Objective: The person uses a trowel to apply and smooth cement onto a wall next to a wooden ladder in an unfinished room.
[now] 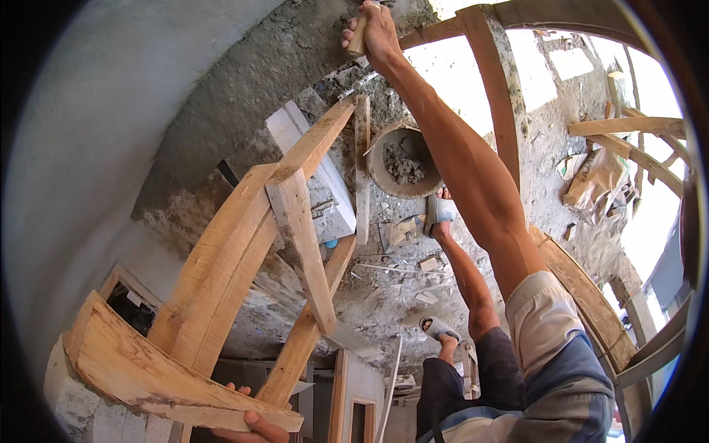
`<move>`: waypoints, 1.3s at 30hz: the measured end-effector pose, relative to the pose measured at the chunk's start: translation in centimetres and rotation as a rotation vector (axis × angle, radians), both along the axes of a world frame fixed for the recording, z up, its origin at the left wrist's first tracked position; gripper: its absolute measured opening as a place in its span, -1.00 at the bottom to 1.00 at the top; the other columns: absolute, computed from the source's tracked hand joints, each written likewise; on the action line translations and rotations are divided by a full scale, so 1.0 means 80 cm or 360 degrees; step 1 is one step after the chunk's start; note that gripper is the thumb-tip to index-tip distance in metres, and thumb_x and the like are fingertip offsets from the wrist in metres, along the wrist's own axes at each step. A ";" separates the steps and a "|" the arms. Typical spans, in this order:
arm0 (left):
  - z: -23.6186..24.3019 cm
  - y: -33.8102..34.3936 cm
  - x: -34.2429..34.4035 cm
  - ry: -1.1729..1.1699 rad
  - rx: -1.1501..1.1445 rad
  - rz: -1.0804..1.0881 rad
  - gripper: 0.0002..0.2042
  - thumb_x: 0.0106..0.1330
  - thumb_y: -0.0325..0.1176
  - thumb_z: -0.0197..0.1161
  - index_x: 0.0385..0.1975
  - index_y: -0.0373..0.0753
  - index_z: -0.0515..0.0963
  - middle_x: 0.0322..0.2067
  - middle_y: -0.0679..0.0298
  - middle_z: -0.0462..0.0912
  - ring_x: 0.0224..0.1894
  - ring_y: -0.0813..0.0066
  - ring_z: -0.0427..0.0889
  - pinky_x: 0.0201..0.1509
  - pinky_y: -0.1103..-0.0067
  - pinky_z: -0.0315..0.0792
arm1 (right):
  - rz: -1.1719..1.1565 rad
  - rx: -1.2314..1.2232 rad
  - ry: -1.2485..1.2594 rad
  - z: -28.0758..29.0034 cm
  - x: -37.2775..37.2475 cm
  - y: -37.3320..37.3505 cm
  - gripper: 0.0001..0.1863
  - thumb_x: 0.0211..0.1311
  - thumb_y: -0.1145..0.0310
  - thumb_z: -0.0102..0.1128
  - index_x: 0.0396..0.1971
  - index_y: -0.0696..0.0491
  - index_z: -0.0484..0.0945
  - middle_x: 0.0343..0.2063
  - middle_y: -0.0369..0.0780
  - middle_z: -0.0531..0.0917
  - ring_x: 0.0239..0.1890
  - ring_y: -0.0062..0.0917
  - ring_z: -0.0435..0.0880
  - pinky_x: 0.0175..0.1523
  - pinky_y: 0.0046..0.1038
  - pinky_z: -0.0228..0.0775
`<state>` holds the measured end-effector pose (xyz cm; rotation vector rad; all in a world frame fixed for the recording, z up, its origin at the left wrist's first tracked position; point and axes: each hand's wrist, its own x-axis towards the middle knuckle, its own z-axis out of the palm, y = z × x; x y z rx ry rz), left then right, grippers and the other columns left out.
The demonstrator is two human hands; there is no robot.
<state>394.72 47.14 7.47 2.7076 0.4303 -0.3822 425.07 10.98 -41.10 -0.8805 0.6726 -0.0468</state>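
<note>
The right hand [378, 29] is raised high against the wet grey plaster wall [244, 81], fingers closed around a wooden tool handle [357, 37]. The left hand [251, 424] grips the lower edge of a wooden trestle plank [148, 369], fingers curled under it. A mortar bucket [402, 159] sits on the rubble floor below.

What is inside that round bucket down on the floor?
The bucket holds lumps of grey mortar, filling only its lower part. Its right edge is hidden behind the person's raised right arm, so that part of the contents cannot be seen.
</note>
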 end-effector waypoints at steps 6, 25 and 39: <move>0.009 -0.004 0.003 0.0030 -0.0023 0.0093 -0.34 0.61 -0.16 -0.14 0.47 -0.52 -0.15 0.27 -0.29 0.30 0.15 0.12 0.48 0.21 0.28 0.46 | 0.0487 -0.0136 0.0091 0.119 -0.171 0.045 -0.68 0.64 0.07 -0.17 -0.02 0.05 0.24 -0.45 -0.27 0.40 -0.53 -0.59 0.47 -0.43 -0.46 0.48; -0.004 0.011 -0.008 -0.0096 -0.0130 0.0083 -0.26 0.60 -0.09 -0.06 0.47 -0.53 -0.20 0.27 -0.34 0.29 0.19 0.09 0.49 0.19 0.28 0.50 | 0.1629 -0.1532 0.0427 0.068 -0.206 -0.043 -0.48 0.53 -0.05 0.07 0.09 0.14 0.58 -0.23 0.02 0.76 -0.21 -0.21 0.76 -0.06 -0.15 0.52; 0.012 0.029 -0.031 -0.0055 -0.0140 0.0037 -0.13 0.59 -0.09 -0.07 0.50 -0.47 -0.53 0.35 -0.41 0.12 0.21 0.05 0.48 0.21 0.23 0.51 | 0.1550 -0.1333 0.0273 0.040 -0.010 0.093 -0.56 0.51 0.03 0.05 0.05 0.11 0.56 -0.47 -0.11 0.67 -0.45 -0.42 0.71 -0.44 -0.35 0.62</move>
